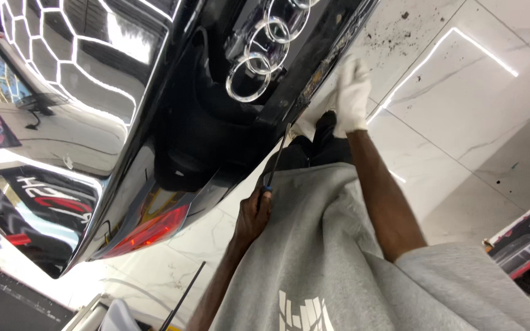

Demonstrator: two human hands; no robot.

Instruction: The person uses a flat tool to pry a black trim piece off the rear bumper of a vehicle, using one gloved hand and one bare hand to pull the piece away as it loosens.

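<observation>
We gripped the screwdriver (275, 160) in our closed left hand (254, 216), tip at the black car's (154, 92) lower rear edge. Our gloved right hand (352, 93) pressed that edge; white floor (461, 122) lay open beyond.

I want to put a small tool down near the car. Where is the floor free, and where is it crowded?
Free: the white marble floor right of the gloved hand, and a smaller patch below the red tail light. Crowded: around the car's rear edge, where both hands and the thin tool work, and beside the red object at the right.
</observation>
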